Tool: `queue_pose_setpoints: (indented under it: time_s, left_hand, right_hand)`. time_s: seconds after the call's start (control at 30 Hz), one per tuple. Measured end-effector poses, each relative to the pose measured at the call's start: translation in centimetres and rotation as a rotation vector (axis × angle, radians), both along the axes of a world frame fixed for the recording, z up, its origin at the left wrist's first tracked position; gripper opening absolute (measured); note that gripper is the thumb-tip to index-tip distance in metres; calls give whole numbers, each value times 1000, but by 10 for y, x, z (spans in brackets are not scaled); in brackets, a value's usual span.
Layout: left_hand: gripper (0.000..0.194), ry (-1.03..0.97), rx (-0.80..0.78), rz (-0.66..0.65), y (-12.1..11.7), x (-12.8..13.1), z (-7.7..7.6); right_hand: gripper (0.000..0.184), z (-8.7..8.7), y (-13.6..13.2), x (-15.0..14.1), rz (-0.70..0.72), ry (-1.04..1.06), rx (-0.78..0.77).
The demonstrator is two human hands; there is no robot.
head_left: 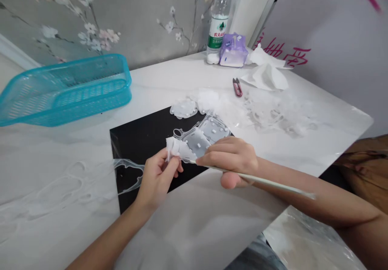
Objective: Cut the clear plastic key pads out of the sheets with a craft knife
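My left hand [157,175] pinches a curled translucent white silicone piece [182,148] over a black mat [142,140]. My right hand [232,157] is closed round a long thin stick-like tool [273,183], whose tip touches the piece next to my left fingers. A flat translucent keypad sheet [212,130] lies on the mat just behind both hands. A thin strip of trimmed material [129,173] trails off the mat to the left of my left wrist.
A turquoise plastic basket [65,90] stands at the back left. A pile of translucent scraps [266,110] lies to the right. Behind it are small red snips [237,87], crumpled tissue [266,74], a purple tissue pack [233,51] and a water bottle [217,27].
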State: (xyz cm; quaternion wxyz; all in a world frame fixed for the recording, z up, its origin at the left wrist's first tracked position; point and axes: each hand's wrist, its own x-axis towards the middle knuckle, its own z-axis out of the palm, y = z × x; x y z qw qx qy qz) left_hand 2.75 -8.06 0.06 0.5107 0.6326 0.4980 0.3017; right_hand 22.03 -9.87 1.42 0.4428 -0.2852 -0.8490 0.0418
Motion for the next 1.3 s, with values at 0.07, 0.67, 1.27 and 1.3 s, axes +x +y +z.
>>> queue_pose_setpoints:
  time_s: [0.07,0.67,1.27,1.3]
  left_hand:
    - [22,-9,0,-5,0,0,0]
    - [24,-123,-6,17,-4,0,1]
    - [17,-358,-3,120,1,-11,-13]
    - [17,-370,3,107,1,-11,-12]
  right_hand:
    - [64,0,0,0,-9,-26,3]
    - [51,-13,6,-13,-15,-205,269]
    - [38,1,9,-13,-176,372,-580]
    - [34,-1,8,-15,-155,232,-449]
